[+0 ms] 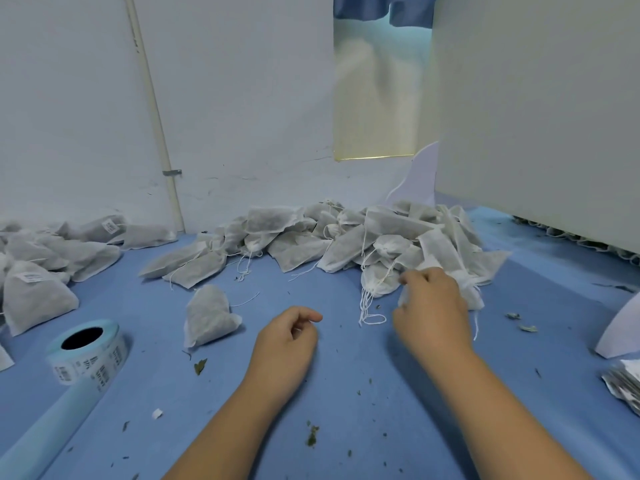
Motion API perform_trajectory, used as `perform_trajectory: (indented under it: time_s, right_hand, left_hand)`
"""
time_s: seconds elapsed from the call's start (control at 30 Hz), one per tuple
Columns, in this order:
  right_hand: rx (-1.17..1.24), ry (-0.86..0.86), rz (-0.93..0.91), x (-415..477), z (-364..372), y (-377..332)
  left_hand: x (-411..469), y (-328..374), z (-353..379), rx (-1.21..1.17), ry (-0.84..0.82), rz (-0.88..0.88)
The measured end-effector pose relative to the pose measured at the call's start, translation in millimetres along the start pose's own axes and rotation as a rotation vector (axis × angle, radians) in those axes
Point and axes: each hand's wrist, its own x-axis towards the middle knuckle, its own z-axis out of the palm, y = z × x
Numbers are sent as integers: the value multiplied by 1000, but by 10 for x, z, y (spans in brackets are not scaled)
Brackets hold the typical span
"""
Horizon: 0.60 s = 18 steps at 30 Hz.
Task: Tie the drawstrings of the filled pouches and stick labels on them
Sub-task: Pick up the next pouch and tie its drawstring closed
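Note:
A heap of filled white mesh pouches (363,233) with loose drawstrings lies at the back of the blue table (346,393). My right hand (433,306) rests at the heap's front edge, fingers curled on a pouch (474,296) that it mostly hides. My left hand (287,337) hovers over the table with loosely curled fingers and nothing in it. One pouch (207,315) lies alone to the left of it. A roll of printed labels (86,351) on blue backing stands at the front left, its strip trailing toward the near edge.
Labelled pouches (41,268) are piled at the far left. White drawstrings (369,306) dangle from the heap. Herb crumbs (311,436) dot the table. A white panel (536,116) stands at the right, white paper (620,330) and a printed stack (627,382) at the right edge.

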Motion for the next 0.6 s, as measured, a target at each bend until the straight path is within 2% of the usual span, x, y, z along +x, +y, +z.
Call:
perform_trajectory:
  time_s: [0.1,0.23,0.37,0.5,0.6]
  right_hand:
    - [163,19,-217,-116,25,-211]
    - [333,-77,-404,-293,117,-440]
    - [521,-141,-468,-423,173,-596]
    - [688,-218,-516,-464,147,-663]
    - [800,-217,-429,-424,65,-618]
  left_hand:
    - [12,108,42,-306,-9,-66]
    - [37,159,36,-565,-96,-159]
    - [-18,156,2,-710,-304,-195]
    - [-8,147,-35,-703,-269,-176]
    - [9,90,-113,-723,-286,-203]
